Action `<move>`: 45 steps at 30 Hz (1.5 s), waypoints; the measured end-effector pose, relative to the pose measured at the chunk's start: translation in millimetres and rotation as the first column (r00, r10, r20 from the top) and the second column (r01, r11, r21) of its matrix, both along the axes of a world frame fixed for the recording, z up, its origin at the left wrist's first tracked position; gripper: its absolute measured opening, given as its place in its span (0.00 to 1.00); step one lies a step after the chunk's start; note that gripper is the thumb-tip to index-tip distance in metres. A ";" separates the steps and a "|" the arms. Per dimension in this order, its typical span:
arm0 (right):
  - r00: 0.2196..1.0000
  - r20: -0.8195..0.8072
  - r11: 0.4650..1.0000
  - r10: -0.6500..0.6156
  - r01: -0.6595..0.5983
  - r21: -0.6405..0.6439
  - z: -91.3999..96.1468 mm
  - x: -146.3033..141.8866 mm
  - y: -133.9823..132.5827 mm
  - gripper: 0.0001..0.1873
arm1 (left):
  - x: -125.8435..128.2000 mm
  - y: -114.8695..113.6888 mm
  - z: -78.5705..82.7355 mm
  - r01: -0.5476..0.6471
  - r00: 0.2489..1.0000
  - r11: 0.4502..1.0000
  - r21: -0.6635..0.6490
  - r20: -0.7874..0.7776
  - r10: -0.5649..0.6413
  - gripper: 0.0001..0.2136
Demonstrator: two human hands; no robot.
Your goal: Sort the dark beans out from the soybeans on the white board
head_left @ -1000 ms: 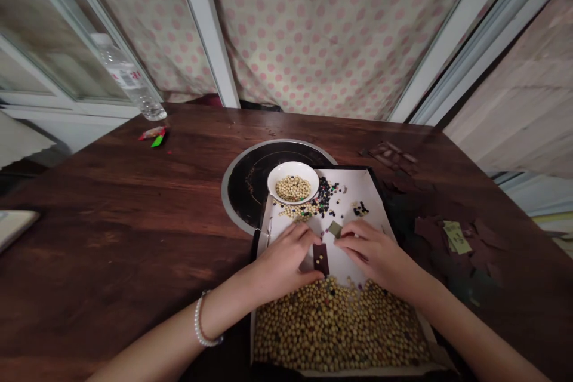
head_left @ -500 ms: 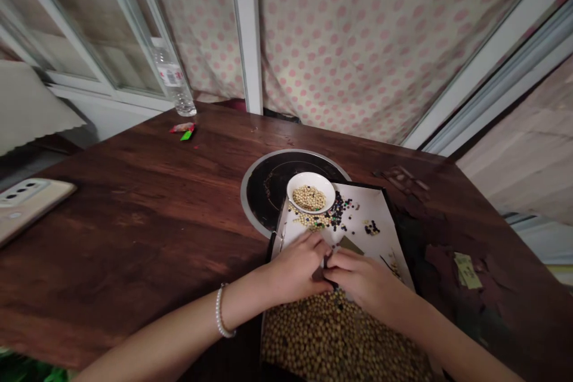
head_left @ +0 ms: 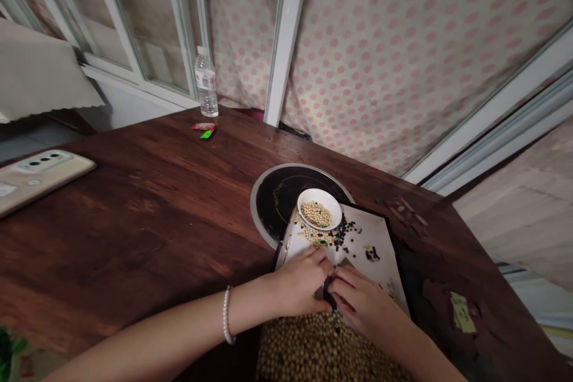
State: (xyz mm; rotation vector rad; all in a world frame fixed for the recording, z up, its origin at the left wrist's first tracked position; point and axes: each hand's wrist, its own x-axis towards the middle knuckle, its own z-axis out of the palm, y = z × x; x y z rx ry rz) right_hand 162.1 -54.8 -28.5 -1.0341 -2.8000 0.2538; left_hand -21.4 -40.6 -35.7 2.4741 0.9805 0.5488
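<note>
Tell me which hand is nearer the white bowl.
Left. The left hand is closer, on the person's side of the white bowl and not touching it; the right hand is farther away, toward the person and to the bowl's right.

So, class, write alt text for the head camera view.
Left hand and right hand meet at a small dark piece above a heap of soybeans on a white-lined tray. The tray, with a white bowl of soybeans at its far end, lies on a wooden table.
</note>
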 end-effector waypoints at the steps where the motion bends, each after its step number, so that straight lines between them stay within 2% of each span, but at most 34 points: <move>1: 1.000 -0.022 1.000 -0.003 0.003 0.005 -0.9 1.8 0.4 0.13 | 0.0 -0.1 -0.2 0.000 1.000 1.000 0.007 -0.008 0.001 0.22; 4: 0.989 -0.145 0.999 -0.003 0.008 0.031 4.5 9.0 6.2 0.13 | -0.4 -0.6 0.2 0.001 1.000 1.000 0.008 -0.007 -0.001 0.23; 6: 0.970 -0.244 0.998 -0.013 0.029 0.063 16.8 12.2 15.7 0.12 | -1.1 -1.0 1.7 0.002 1.000 1.000 0.000 -0.002 -0.002 0.23; 10: 0.933 -0.358 0.989 -0.041 0.090 0.119 48.7 7.0 48.9 0.09 | -2.0 -1.5 5.3 0.001 1.000 1.000 -0.019 -0.028 -0.002 0.22; 13: 0.906 -0.412 0.983 -0.099 0.154 0.102 59.2 -4.6 79.0 0.07 | -1.8 -1.3 5.7 0.002 0.999 1.000 -0.024 -0.038 -0.003 0.22; 16: 0.889 -0.436 0.985 -0.139 0.168 0.029 53.3 -13.0 100.1 0.05 | -1.6 -1.1 4.5 0.010 0.999 1.000 -0.015 -0.035 -0.010 0.23; 18: 0.889 -0.430 0.986 -0.154 0.167 -0.008 45.0 -12.2 103.9 0.05 | -1.9 -1.1 3.8 0.006 1.000 1.000 -0.015 -0.027 -0.006 0.22; 26: 0.884 -0.368 0.957 -0.288 0.254 -0.140 7.9 29.8 68.3 0.06 | -1.2 -3.8 5.5 -0.016 1.000 1.000 0.007 0.014 0.016 0.22; 31: 0.864 -0.372 0.940 -0.339 0.299 -0.163 -11.1 37.8 62.3 0.06 | -0.4 -2.9 7.1 -0.020 0.999 0.999 -0.029 0.041 0.022 0.20; 35: 0.842 -0.408 0.935 -0.354 0.312 -0.167 -15.1 36.5 64.8 0.06 | -0.2 -2.3 9.7 -0.023 1.000 0.998 -0.059 0.015 0.024 0.21; 41: 0.817 -0.459 0.936 -0.349 0.279 -0.215 -10.6 32.6 64.3 0.08 | 0.0 -2.0 13.9 -0.050 0.999 0.993 -0.111 -0.003 0.050 0.19; 45: 0.819 -0.467 0.942 -0.333 0.270 -0.199 -9.7 28.6 64.4 0.07 | 1.0 -0.7 13.2 -0.059 0.998 0.989 -0.133 0.004 0.060 0.18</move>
